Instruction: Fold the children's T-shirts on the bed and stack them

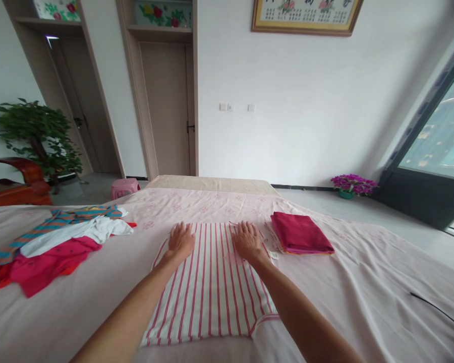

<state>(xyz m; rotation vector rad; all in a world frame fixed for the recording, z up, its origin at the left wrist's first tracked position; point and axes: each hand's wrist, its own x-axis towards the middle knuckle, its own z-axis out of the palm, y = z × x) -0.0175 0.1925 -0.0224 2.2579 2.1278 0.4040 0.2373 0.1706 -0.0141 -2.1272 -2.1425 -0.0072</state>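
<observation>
A white garment with red stripes [212,287] lies spread on the pink bed cover in front of me. My left hand [181,241] rests flat on its far left corner, fingers stretched out. On the far right corner lies my right hand [246,242], also flat with its fingers spread. Just right of that hand is a folded stack of dark red cloth [300,233], with lighter fabric at its left edge. The near right corner of the striped garment curves beside my right forearm. What type of garment it is, I cannot tell.
To the left is a loose pile of clothes: a striped piece [66,222], a white one [79,234] and a crimson one [55,259]. The flowered bed cover [363,287] spreads all around. A black cable [435,307] lies at right. Beyond the bed are a pink stool [124,187] and purple flowers [353,184].
</observation>
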